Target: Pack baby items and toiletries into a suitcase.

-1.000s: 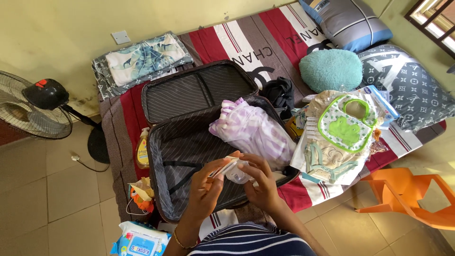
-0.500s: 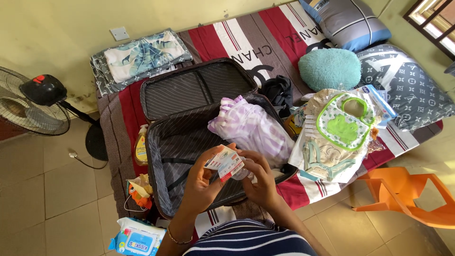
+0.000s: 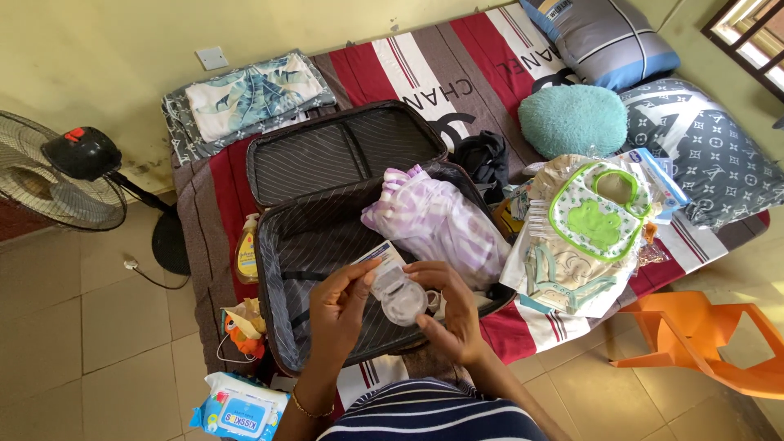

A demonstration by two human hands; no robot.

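- Left hand (image 3: 343,306): fingers clasp the left edge of a small clear-plastic blister pack with a white card backing (image 3: 392,286), held above the open suitcase.
- Right hand (image 3: 453,314): fingers pinch the pack's right side; the moulded bubble is round, glossy and see-through, its contents too small to tell.
- Dark brown soft-sided suitcase with striped lining (image 3: 327,245): open on the bed, lid flat behind. Judged as packing, the work looks early: only a lilac-and-white crumpled cloth bundle (image 3: 437,224) lies inside, at the right.
- Still outside, right of the suitcase: a heap of baby clothes topped by a green-trimmed frog bib (image 3: 592,216).
- Left of the suitcase: a yellow lotion bottle (image 3: 247,253); below it on the tiled floor, a blue soft pack of wipes (image 3: 241,412).
- Behind the suitcase: folded leaf-print fabric (image 3: 249,94).
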